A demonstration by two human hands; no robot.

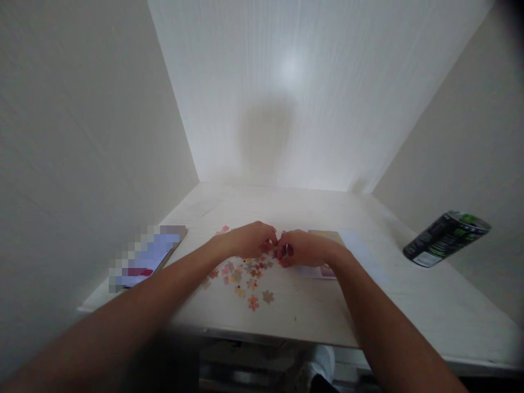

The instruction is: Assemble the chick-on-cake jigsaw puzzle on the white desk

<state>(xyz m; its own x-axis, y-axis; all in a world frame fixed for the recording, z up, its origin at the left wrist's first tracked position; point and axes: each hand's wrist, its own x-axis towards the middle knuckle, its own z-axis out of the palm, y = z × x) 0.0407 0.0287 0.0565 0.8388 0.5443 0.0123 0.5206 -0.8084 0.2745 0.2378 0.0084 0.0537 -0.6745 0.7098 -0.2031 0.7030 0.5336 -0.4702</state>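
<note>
My left hand (260, 240) and my right hand (298, 248) meet over the middle of the white table, fingertips almost touching. Fingers on both hands are curled into a pinch. Whatever is between them is too small and too covered to make out. Loose jigsaw pieces (253, 303), shaped like little flowers in red, orange, pink, yellow and grey-brown, lie scattered under and in front of my left hand. Beneath my right hand and wrist is a printed picture sheet (327, 272), partly hidden by them, with a pale sheet (362, 251) showing on its right.
A phone-like flat object (153, 254), blurred by pixelation, lies at the table's left side. On the right stands a black and green drink can (444, 240), which looks tilted. Pale walls (262, 82) enclose the white table (409, 311) at the back and sides.
</note>
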